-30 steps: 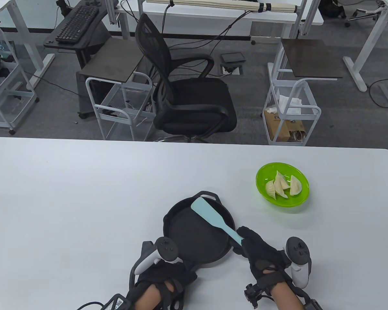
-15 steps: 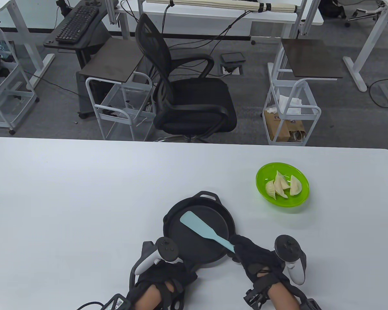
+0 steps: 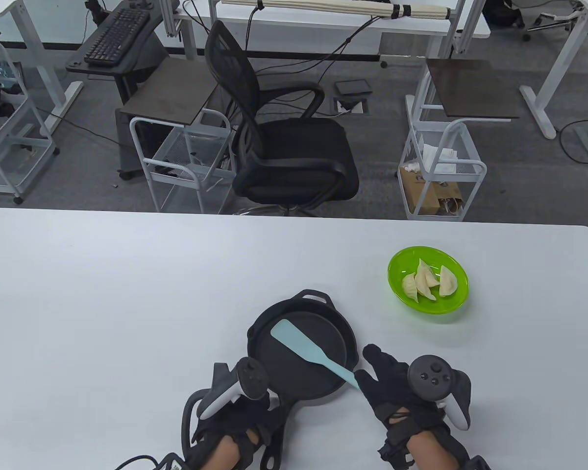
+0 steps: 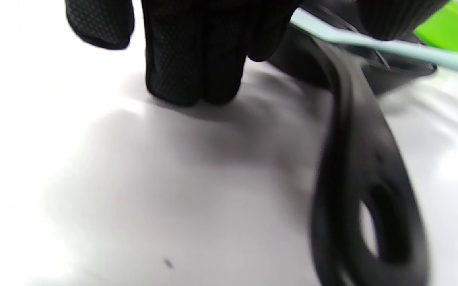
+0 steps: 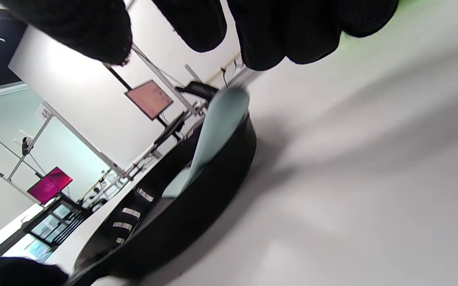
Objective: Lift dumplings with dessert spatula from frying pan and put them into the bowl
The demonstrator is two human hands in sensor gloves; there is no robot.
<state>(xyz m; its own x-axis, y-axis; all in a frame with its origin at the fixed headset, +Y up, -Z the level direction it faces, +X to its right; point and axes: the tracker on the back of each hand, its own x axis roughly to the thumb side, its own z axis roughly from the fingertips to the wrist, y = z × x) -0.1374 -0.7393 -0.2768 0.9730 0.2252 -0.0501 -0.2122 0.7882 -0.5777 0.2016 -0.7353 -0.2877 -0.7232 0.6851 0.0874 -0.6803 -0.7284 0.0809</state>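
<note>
Bench (image 3: 127, 293), white, carrying a black frying pan (image 3: 301, 357) near the front edge and a green bowl (image 3: 428, 279) well apart to its right. Beyond the bench stand a black office chair (image 3: 284, 147), two white wire carts (image 3: 186, 161) and a keyboard (image 3: 117, 36) on a side stand; none of these lies between pan and bowl. The dumplings (image 3: 428, 284), three pale folded pieces, rest together in the bowl. The dessert spatula (image 3: 308, 350), pale blue with a flat blade and slim handle, lies across the pan, blade over the pan floor, handle crossing the near-right rim. The right hand (image 3: 397, 391) sits just beside the handle's end, its fingers (image 3: 375, 355) spread and fairly straight; whether they touch the handle cannot be told. The left hand (image 3: 235, 421) rests beside the pan's long handle (image 4: 356, 190), its fingers (image 4: 193, 59) pointing down onto the bench, not wrapped around it.
</note>
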